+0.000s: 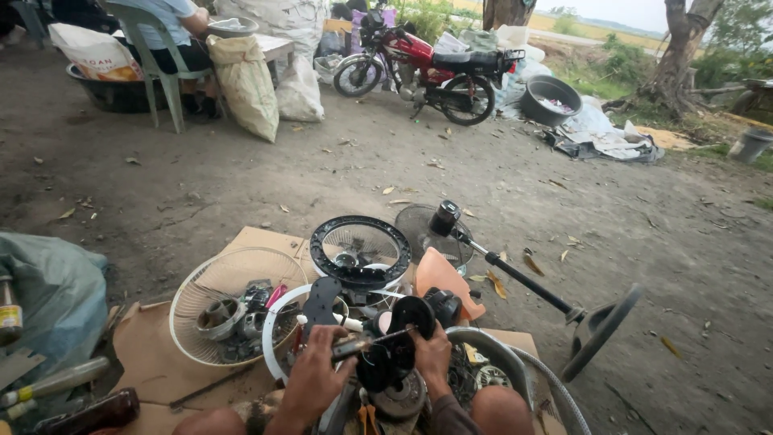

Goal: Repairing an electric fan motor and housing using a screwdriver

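- Knees [499,411] sat at the very bottom edge, and between them the two hands worked over a black fan motor [394,350] at about 6 o'clock in the view.
- Right hand [432,354] wrapped its fingers around the motor's right side, closed on the housing, seemingly to steady it upright.
- Left hand [316,379] was closed around a small tool handle [352,348], its thin tip aimed into the motor body; held level, it looked set to reach a screw or seam, though the tip itself was too small to tell.
- Below the motor, a round metal part [400,395] rested touching it, partly hidden by the wrists.
- Just beyond, at 12 o'clock from the hands, a black fan guard ring [360,251] lay on flattened cardboard [157,362], with an orange plastic piece [444,278] at 1 o'clock.
- At 10 o'clock, a white wire fan grille [233,310] lay face up and served as a tray for loose parts.
- At 2 o'clock, a black fan pole with round base [547,294] lay tipped across the dirt ground [241,177].
- Grey hose [515,362] curled close by the right knee, crowding that side.
- Far off at 12 o'clock stood a red motorcycle [423,68]; at 11 o'clock, a person on a plastic chair [157,56] beside sacks [245,80].
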